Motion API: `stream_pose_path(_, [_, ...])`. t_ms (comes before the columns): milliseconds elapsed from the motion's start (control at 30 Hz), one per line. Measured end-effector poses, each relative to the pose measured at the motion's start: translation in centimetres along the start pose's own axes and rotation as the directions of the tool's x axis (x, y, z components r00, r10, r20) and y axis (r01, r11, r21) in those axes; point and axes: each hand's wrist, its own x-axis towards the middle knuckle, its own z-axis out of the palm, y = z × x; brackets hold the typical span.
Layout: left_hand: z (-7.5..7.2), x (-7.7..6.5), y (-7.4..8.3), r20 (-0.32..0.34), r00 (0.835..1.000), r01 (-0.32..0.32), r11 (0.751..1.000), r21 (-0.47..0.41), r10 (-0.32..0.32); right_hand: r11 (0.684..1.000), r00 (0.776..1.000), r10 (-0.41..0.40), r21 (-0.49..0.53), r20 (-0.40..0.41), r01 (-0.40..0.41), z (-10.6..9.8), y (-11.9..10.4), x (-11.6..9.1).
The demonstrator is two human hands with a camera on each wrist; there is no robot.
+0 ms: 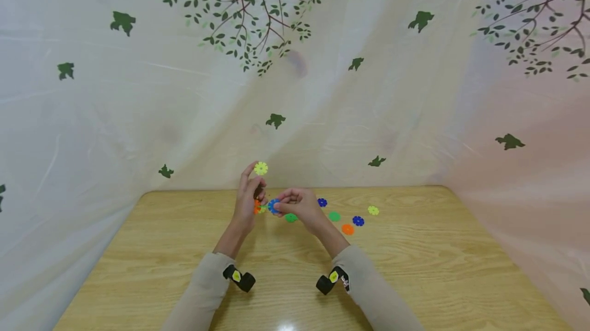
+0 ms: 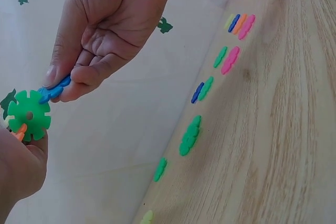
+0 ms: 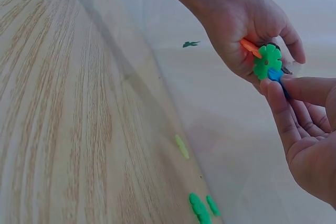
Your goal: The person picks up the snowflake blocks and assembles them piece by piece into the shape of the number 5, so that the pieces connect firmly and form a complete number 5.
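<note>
My left hand is raised over the far part of the table. It grips a joined cluster of notched plastic discs, where an orange disc and a green disc show. A yellow disc appears by the left fingertips, and a dark piece sits lower, partly hidden by the fingers. Between thumb and fingers, my right hand pinches a blue disc. The blue disc's edge meets the green disc's notched rim in both wrist views.
Loose discs lie on the wooden table beyond and right of the hands: green, orange, dark blue and yellow. Pink discs also show. A leaf-patterned curtain hangs behind the table's far edge.
</note>
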Motion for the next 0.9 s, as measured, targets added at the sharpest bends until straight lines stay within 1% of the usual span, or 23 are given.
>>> stream_pose_path(200, [0.1, -0.11, 0.09, -0.017, 1.0, 0.001, 1.0, 0.01, 0.0, 1.0, 1.0, 0.007, 0.024, 0.0, -0.007, 0.15, -0.17, -0.04])
stream_pose_path(567, [0.31, -0.22, 0.24, 0.002, 1.0, -0.009, 0.999, 0.054, 0.009, 1.0, 1.0, 0.014, 0.017, 0.0, -0.014, 0.05, -0.63, -0.36])
stream_pose_path(700, [0.34, -0.25, 0.16, 0.002, 1.0, -0.009, 0.998, 0.061, 0.009, 1.0, 1.0, 0.003, 0.013, 0.007, -0.003, 0.0, -0.71, -0.45])
stream_pose_path(900, [0.42, -0.26, -0.05, -0.007, 1.0, -0.013, 0.999, 0.045, 0.013, 1.0, 0.999, -0.029, 0.002, 0.016, 0.029, -0.07, -0.72, -0.37])
